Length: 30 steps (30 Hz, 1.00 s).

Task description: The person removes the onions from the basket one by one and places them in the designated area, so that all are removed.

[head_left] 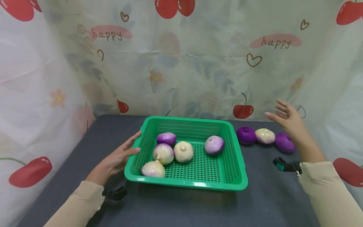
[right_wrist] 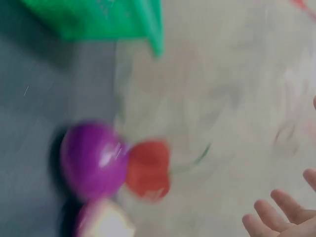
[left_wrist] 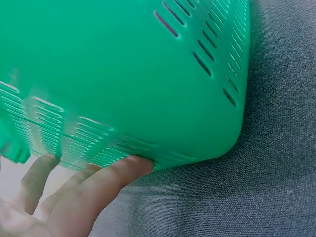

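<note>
A green plastic basket (head_left: 185, 186) with slotted walls sits on the dark table. Inside it lie several glossy purple-and-white bulbs that look like onions: a group toward the left, and one purple-white onion (head_left: 214, 145) apart on the right. My left hand (head_left: 117, 157) touches the basket's left side; in the left wrist view its extended fingers (left_wrist: 116, 175) rest against the outer wall. My right hand (head_left: 289, 118) is raised, empty, fingers spread, above a row right of the basket: a deep purple onion (head_left: 246, 135), a cream onion (head_left: 265, 136) and another purple onion (head_left: 285, 142).
A patterned curtain (head_left: 198, 78) with cherries and hearts hangs behind the dark tabletop (head_left: 175, 209) and along both sides. The basket's right wall stands close to the nearest onion of the row.
</note>
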Each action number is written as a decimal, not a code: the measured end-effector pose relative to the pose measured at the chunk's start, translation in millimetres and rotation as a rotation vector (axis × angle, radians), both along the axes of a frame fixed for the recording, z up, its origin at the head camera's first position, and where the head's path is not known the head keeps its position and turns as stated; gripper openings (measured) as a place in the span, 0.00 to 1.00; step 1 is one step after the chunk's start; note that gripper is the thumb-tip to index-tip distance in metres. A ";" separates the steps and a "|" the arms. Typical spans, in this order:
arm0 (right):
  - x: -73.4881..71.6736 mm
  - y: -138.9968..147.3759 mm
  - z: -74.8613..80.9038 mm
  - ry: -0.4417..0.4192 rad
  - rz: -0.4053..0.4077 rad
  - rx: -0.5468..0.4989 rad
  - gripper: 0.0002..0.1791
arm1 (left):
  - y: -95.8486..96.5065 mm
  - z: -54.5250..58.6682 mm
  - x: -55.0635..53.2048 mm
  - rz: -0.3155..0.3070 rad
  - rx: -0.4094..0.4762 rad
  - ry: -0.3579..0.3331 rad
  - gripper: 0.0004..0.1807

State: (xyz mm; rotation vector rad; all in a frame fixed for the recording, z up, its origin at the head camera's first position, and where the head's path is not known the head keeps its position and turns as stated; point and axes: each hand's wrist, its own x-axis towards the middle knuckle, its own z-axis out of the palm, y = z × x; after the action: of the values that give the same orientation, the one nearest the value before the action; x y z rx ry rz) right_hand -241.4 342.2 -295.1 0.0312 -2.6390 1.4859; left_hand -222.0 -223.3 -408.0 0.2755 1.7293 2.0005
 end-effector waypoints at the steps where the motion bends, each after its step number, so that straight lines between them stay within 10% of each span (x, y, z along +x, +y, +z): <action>1: 1.3 -9.9 6.0 0.013 0.024 -0.006 0.45 | -0.2 -0.1 0.0 -0.001 0.002 0.001 0.40; 15: 14.6 -112.8 25.6 0.115 0.306 -0.094 0.37 | 0.2 1.3 0.8 -0.001 0.012 -0.017 0.41; 30: -7.6 -155.9 -10.8 -0.028 0.425 -0.133 0.35 | 0.0 1.1 0.3 -0.003 0.008 -0.014 0.40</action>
State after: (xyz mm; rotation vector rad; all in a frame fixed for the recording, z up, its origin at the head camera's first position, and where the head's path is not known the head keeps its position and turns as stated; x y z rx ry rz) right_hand -249.0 186.3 -305.9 0.5972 -2.6615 1.7868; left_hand -221.8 -223.4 -406.9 0.2664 1.7116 2.0029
